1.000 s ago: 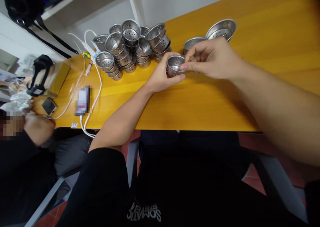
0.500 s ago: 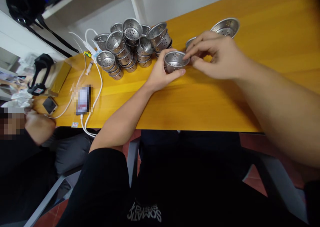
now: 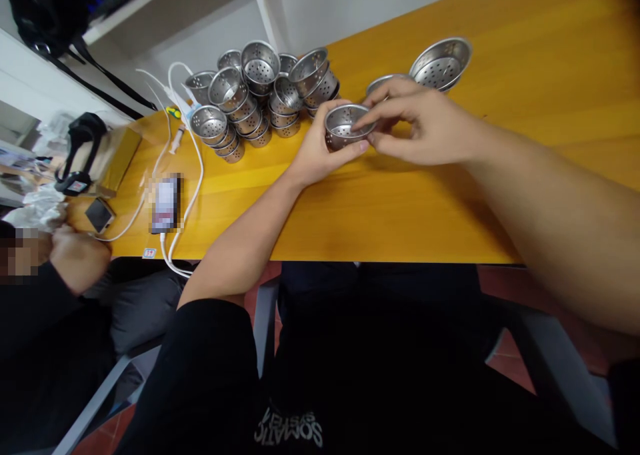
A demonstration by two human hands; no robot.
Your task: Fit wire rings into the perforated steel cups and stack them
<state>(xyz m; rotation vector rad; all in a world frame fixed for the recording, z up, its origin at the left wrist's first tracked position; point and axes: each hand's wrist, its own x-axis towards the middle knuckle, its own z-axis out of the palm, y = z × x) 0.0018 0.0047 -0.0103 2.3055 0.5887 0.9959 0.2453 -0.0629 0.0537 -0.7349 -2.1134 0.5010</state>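
Note:
My left hand (image 3: 314,143) is wrapped round a small perforated steel sink strainer basket (image 3: 345,137), its mouth tilted up toward me, just above the table. From the right, my right hand (image 3: 423,123) meets the same basket: the index finger reaches over the rim into it and the thumb lies by the rim outside. Behind the right hand a second strainer basket (image 3: 381,81) is partly hidden. A wider strainer basket (image 3: 441,63) leans tilted beyond it. Stacked strainer baskets (image 3: 250,111) stand in a cluster behind my left hand.
A phone (image 3: 166,205) with white cables (image 3: 199,175) lies on the yellow wooden table (image 3: 360,221), left of my forearm. Further left are a small syringe (image 3: 177,139), a black headset (image 3: 80,151) on a box, and another person's arm (image 3: 80,258). A shelf stands behind.
My right hand has shifted slightly left and down, and its index finger now reaches further into the held basket. More of the basket behind that hand shows. My left hand keeps its hold.

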